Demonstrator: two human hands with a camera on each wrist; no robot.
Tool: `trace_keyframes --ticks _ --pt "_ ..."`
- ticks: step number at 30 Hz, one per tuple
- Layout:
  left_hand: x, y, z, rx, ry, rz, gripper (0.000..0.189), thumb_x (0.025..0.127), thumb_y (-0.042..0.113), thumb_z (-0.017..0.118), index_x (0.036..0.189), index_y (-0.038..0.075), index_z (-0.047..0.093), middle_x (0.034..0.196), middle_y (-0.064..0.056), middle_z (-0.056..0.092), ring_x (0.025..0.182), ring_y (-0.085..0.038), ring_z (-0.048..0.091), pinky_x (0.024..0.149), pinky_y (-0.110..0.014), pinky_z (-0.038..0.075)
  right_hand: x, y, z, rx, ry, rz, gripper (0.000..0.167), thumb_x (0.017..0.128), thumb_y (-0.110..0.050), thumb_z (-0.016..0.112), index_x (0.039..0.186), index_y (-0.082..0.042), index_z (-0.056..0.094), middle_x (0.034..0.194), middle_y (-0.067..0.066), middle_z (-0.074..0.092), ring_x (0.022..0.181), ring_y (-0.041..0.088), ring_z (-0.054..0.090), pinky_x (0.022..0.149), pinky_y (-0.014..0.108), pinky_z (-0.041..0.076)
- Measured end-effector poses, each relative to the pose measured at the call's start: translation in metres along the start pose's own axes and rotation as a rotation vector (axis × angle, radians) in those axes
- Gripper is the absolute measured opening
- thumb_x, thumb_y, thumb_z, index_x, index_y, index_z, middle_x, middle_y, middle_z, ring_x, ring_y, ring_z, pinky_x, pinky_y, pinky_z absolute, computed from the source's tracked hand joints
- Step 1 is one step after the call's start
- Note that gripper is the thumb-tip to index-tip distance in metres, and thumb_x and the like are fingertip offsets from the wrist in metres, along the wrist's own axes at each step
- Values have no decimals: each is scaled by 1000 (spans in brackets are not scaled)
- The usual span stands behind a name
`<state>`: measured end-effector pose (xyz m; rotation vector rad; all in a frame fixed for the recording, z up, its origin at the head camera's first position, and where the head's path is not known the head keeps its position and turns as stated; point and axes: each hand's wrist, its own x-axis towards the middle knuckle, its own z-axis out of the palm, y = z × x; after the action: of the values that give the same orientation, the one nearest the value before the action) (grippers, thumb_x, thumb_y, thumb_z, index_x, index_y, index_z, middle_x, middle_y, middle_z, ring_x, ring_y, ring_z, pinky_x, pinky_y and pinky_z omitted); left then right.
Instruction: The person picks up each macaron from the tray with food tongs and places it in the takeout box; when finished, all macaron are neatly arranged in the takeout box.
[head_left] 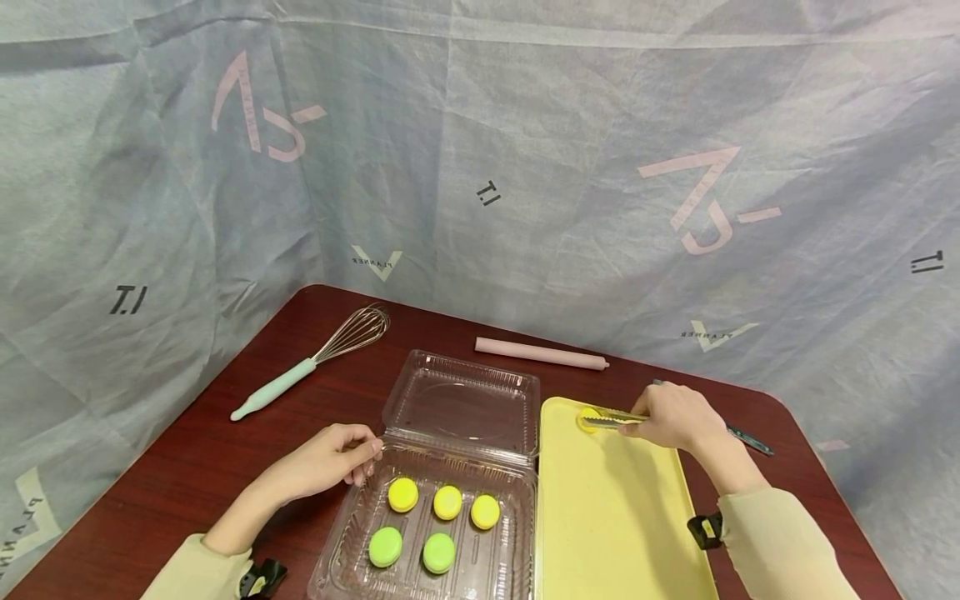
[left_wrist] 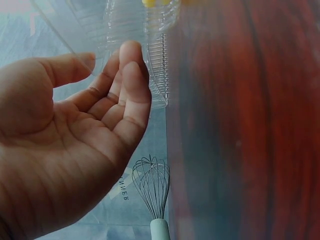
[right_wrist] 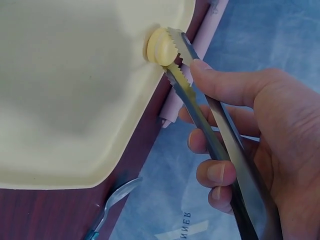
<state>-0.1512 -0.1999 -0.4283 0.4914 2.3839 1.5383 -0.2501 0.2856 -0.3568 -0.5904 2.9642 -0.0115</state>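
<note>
My left hand (head_left: 337, 457) is at the side of an open clear plastic box (head_left: 517, 533), near its hinge, its thumb and curled fingers holding the rim. Inside lie several macarons: a row of yellow ones, such as the yellow macaron (head_left: 447, 502), and two green ones, among them a green macaron (head_left: 386, 547). My right hand (head_left: 675, 415) grips metal tongs (right_wrist: 227, 135) with serrated tips. Those tips are at either side of a yellow macaron (right_wrist: 161, 47), which stands on edge at the far left corner of the yellow tray (head_left: 600, 517).
A whisk (head_left: 300, 367) with a pale green handle lies at the back left. Behind the box and tray is a pink rolling pin (head_left: 540, 353). A dark-handled utensil (head_left: 750, 440) lies right of the tray. A grey printed cloth (head_left: 480, 250) hangs behind the table.
</note>
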Motion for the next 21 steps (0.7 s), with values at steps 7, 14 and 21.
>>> trace_keyframes --ticks 7,14,21 --pt "0 -1 0 7 -1 5 22 104 17 54 96 -1 64 74 -3 60 62 -15 59 60 -27 51 -3 -4 -11 10 -11 -5 18 80 -46 80 81 -27 80 85 -9 72 61 7 56 55 36 45" --pt "1 -2 0 11 -5 17 23 105 17 53 95 -1 64 73 -3 60 62 -15 59 61 -28 51 -7 -11 -24 14 12 -28 14 82 -44 78 83 -30 79 77 -17 68 62 6 56 57 35 45" --pt "1 -2 0 3 -6 13 22 104 17 53 96 -1 64 74 -5 61 62 -15 59 60 -27 51 -14 -29 -37 31 49 -72 14 85 -39 77 73 -36 73 62 -18 58 55 8 47 53 31 37"
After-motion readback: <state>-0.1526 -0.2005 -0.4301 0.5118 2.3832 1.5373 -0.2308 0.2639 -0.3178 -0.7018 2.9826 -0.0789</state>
